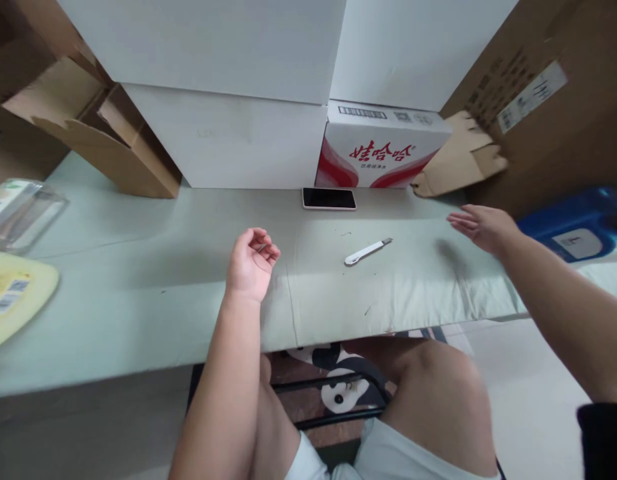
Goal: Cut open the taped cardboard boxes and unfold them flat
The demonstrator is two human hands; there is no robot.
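Note:
My left hand (251,265) is raised over the middle of the table, palm turned up and inward, its fingers loosely curled with nothing seen in them. On the right, my right hand (483,228) hovers above the cloth with its fingers stretched out, holding nothing. Between the two hands lies a white utility knife (367,253), its metal tip pointing up and right. Behind it a phone (329,199) with a dark screen lies flat near a white and red box (378,152). Neither hand touches the knife or the phone.
Large white boxes (238,137) line the back of the cloth-covered table (188,313). An open brown carton (133,153) stands back left, near a clear plastic container (31,213) and a yellow bottle (18,290). A blue bottle (578,223) and cut cardboard (455,160) are on the right.

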